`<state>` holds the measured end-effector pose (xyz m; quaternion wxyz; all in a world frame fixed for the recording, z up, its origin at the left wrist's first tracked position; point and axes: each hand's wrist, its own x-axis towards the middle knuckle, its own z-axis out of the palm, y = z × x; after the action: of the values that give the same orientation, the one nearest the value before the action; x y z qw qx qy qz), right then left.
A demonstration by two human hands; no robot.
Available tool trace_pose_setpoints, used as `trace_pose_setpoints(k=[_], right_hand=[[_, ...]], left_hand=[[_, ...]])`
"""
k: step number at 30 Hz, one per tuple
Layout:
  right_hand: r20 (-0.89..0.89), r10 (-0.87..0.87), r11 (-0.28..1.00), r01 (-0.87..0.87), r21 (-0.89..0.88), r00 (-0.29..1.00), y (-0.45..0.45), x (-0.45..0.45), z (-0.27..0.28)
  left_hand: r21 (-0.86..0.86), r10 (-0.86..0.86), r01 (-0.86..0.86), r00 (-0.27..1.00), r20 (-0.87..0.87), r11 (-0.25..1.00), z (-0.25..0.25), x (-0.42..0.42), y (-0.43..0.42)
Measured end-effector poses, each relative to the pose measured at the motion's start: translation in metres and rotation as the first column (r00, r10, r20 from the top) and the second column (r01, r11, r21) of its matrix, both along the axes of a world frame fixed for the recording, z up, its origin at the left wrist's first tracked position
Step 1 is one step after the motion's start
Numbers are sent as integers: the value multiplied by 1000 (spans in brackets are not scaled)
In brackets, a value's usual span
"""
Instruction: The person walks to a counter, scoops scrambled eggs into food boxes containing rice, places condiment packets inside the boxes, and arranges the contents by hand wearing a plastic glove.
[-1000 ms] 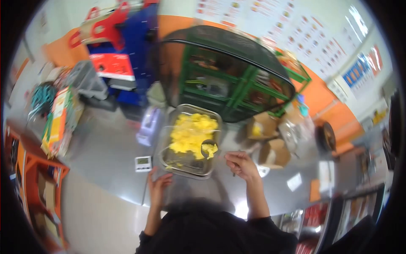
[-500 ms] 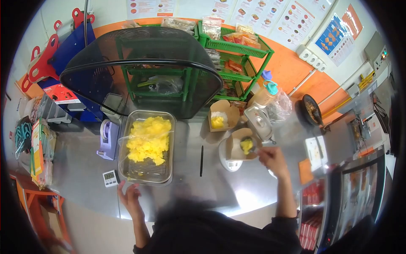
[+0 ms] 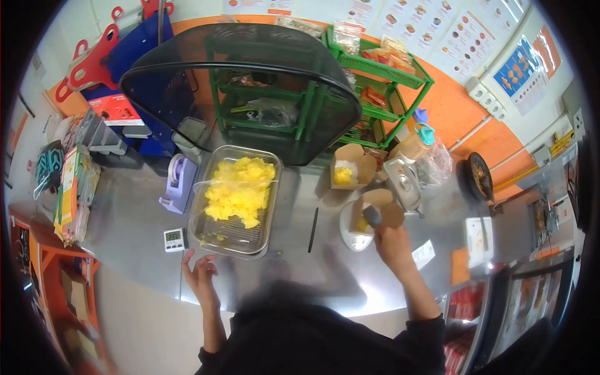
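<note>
My right hand (image 3: 394, 249) is closed round a spoon (image 3: 372, 216), its dark bowl tilted over an open cardboard box (image 3: 373, 201). A little yellow food shows inside that box, partly hidden by the spoon. The box rests on a round white kitchen scale (image 3: 355, 239). My left hand (image 3: 201, 274) holds nothing, fingers spread, just off the near left corner of a clear plastic tray (image 3: 272, 215). Chunky yellow food that looks like scrambled egg (image 3: 240, 190) fills much of the tray, with clear film across it.
Behind the scale stands another cardboard box (image 3: 350, 164) with white and yellow food. A metal lidded container (image 3: 403, 181), a pen (image 3: 313, 230), a timer (image 3: 174, 240) and a tape dispenser (image 3: 178, 184) are on the steel counter. A black mesh cover (image 3: 250, 112) rises behind the tray.
The spoon has gone from level, carrying yellow food, to tipped over the box, and the yellow food now shows in the box. My left hand stays spread. The view has shifted.
</note>
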<state>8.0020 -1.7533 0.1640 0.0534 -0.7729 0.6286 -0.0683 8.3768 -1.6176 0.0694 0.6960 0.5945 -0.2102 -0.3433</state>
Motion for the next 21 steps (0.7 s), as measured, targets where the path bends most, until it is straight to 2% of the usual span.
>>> trace_pose_setpoints(k=[10, 12, 14, 15, 16, 18, 19, 20, 21], right_hand=[[96, 11, 990, 3, -144, 995, 5, 7, 8], [80, -76, 976, 91, -200, 994, 9, 8, 13], [180, -186, 941, 228, -250, 966, 17, 20, 33], [293, -202, 915, 287, -284, 934, 22, 26, 37], [294, -180, 923, 265, -280, 939, 22, 38, 43], [416, -102, 967, 188, -172, 904, 27, 68, 50], [454, 59, 977, 42, -210, 889, 26, 85, 39], [454, 74, 996, -46, -74, 888, 26, 108, 34], [486, 182, 983, -177, -57, 855, 25, 141, 29]], left_hand=[[-6, 61, -61, 998, 10, 998, -4, 32, 17], [-26, 38, -38, 999, -2, 999, -5, 41, 21], [-21, 72, -72, 997, -9, 997, -4, 46, 24], [-12, 56, -56, 998, -21, 998, -6, 49, 26], [-2, 37, -37, 999, -35, 999, -9, 50, 27], [19, 27, -26, 998, -54, 999, -16, 50, 28], [63, -77, 84, 991, -107, 994, -20, 48, 26], [99, -180, 198, 970, -163, 975, -23, 45, 24], [103, -172, 191, 971, -165, 976, -26, 41, 21]])
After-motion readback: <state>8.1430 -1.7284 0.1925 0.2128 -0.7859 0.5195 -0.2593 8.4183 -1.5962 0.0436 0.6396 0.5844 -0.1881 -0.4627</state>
